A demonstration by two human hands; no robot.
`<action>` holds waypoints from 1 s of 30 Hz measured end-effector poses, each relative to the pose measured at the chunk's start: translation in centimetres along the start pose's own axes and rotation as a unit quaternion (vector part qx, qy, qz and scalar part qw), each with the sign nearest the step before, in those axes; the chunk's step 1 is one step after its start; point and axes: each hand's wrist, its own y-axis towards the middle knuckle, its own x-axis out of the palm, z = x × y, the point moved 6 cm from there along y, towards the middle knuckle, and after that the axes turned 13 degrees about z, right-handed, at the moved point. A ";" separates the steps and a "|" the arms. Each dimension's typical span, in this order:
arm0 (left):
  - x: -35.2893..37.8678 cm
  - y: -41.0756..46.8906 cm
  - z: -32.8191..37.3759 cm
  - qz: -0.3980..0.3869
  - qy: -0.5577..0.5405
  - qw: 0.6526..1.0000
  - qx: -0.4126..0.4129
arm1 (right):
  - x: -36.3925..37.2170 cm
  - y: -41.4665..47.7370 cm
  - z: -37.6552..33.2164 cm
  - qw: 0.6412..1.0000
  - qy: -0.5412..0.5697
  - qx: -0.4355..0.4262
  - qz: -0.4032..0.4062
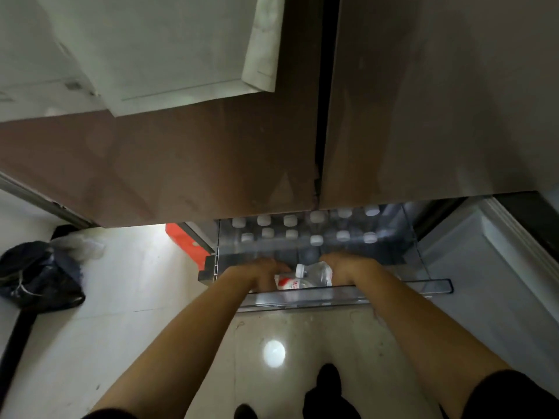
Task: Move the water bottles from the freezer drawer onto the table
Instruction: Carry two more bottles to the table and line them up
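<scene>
A black bag [39, 273] sits on the floor at far left. Your left hand [266, 272] reaches into the open freezer drawer [435, 287] and touches a tilted water bottle [314, 275] near its front wall. Your right hand [344, 267] flanks the bottle's other side. Blur hides whether either hand grips it. Behind, capped bottles [316, 240] stand upright in rows.
</scene>
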 end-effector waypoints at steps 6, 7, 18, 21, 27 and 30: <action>-0.1 0.0 0.9 0.013 0.060 0.998 0.027 | -2.5 -2.2 -0.4 0.998 0.029 -0.033 0.046; -0.4 -0.2 1.1 0.020 0.068 0.997 0.034 | -3.2 -2.8 -0.2 0.997 0.035 -0.035 0.067; -2.1 -1.5 1.5 0.095 0.130 0.985 0.058 | -7.0 -8.9 0.9 0.959 0.121 0.028 0.255; -0.9 -0.7 1.2 0.051 0.105 0.992 0.043 | -7.1 -10.0 1.5 0.943 0.145 0.057 0.294; -1.8 -0.8 0.8 0.098 0.096 0.990 0.026 | -6.9 -12.2 2.5 0.897 0.211 0.085 0.380; -3.5 -2.1 0.4 0.200 0.073 0.977 0.008 | -6.8 -12.8 2.3 0.877 0.239 0.095 0.407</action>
